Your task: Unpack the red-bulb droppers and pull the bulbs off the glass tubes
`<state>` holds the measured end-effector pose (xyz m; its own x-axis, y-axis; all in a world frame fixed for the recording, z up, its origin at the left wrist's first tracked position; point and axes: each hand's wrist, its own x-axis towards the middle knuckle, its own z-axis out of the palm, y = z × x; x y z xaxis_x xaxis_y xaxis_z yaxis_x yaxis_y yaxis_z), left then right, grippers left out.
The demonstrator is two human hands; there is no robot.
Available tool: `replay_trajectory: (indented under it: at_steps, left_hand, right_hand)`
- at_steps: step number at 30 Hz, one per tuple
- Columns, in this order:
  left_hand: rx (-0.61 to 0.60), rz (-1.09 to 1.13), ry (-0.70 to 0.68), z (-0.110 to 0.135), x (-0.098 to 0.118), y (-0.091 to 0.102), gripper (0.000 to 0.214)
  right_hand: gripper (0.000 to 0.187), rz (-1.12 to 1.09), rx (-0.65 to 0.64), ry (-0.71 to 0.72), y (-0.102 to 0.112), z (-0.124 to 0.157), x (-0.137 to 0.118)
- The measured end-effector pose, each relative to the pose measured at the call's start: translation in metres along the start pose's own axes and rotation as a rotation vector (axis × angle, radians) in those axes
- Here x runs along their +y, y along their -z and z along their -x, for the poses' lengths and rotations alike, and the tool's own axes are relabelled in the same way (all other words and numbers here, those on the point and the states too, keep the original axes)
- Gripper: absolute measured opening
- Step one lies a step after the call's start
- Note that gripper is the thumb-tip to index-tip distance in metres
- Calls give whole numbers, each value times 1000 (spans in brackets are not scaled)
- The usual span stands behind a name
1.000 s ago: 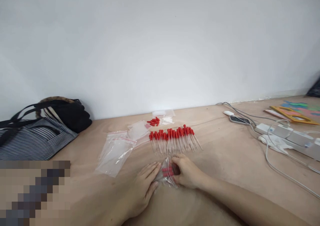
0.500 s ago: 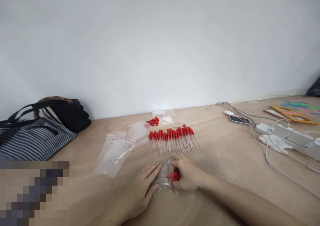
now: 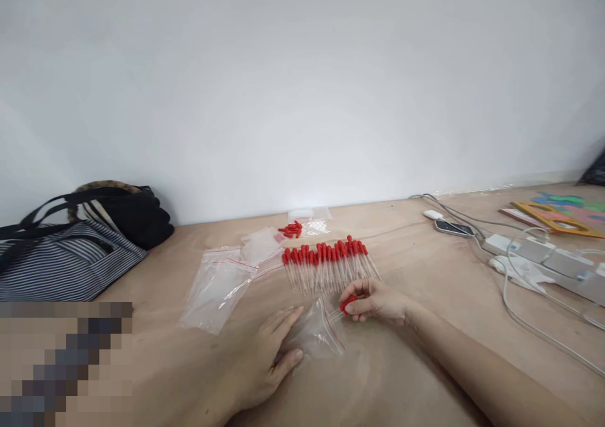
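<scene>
The grip of our right hand [image 3: 378, 302] was closed on red-bulbed droppers [image 3: 348, 305], their clear stems at the right-facing mouth of the near zip bag [image 3: 309, 332]; we could not tell whether the tips were inside. Our left hand [image 3: 269, 351] lay open, touching the bag's left end on the table [image 3: 416, 257]. Since the earlier frame, we had drawn the bulbs rightward; our left hand had barely moved.

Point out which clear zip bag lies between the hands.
The front bag, its red strip facing the right hand; the other bags lie farther back.
</scene>
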<state>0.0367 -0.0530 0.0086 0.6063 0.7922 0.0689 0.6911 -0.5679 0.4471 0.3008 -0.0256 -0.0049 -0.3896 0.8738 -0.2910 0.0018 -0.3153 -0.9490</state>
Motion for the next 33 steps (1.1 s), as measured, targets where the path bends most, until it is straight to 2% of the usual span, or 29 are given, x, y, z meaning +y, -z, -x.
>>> replay_trajectory:
  at_steps: [5,8,11,14,16,18,21,23,25,27,29,31,33]
  left_hand:
    - [122,117,89,-5,-2,-3,29]
    - [137,149,205,-5,-4,0,37]
    - [43,129,410,-2,-2,7,53]
    - [-97,72,495,2,3,13,37]
    - [-103,39,470,3,2,14,24]
    - [-22,50,440,1,-7,15,23]
    - [213,144,443,-7,-38,27,26]
    - [436,140,519,-16,-65,44,36]
    - [578,39,633,-26,-92,64,47]
    - [639,-81,759,-36,-113,81,56]
    - [601,-126,850,-43,-126,90,63]
    - [550,-160,897,-46,-130,90,67]
    - [555,-266,923,-47,-125,84,69]
  right_hand:
    - [31,-135,177,65,-2,-4,1]
    - [33,-205,299,117,-1,-7,0]
    - [33,-274,382,172,5,-8,-1]
    - [27,-292,373,226,17,-10,-2]
    - [24,-266,376,240,27,-12,-3]
    - [21,-225,400,236,38,-16,-6]
    - [18,-176,423,223,58,-26,-16]
    - [15,-135,437,211,71,-36,-25]
    - [10,-87,454,191,81,-48,-33]
    - [6,-31,468,166,89,-60,-41]
    - [5,33,475,141,94,-72,-46]
    - [6,104,476,116,95,-82,-48]
    - [7,177,476,94,94,-91,-50]
